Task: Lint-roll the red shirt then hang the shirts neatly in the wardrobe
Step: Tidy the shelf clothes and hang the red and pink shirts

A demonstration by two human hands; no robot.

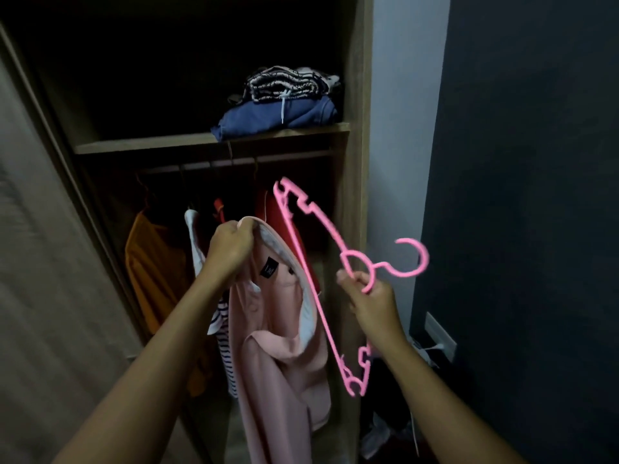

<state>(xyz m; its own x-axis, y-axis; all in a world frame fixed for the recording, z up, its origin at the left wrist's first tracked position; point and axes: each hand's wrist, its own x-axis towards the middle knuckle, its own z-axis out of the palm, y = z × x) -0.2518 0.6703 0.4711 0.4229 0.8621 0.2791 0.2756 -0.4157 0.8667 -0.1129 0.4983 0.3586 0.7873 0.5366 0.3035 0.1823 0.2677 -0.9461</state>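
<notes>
Left hand (231,244) grips the pink shirt (278,346) collar; right hand (366,298) grips the pink hanger (321,296) just beside it

1. A single view, from a wide-angle camera worn on the person's head.
2. It looks forward and slightly down into the open wardrobe (358,162) from close by, with the shelf (150,144) high in frame.
3. Both forearms enter from the bottom edge; the left hand (231,246) and right hand (371,298) sit mid-frame, near the lens.
</notes>
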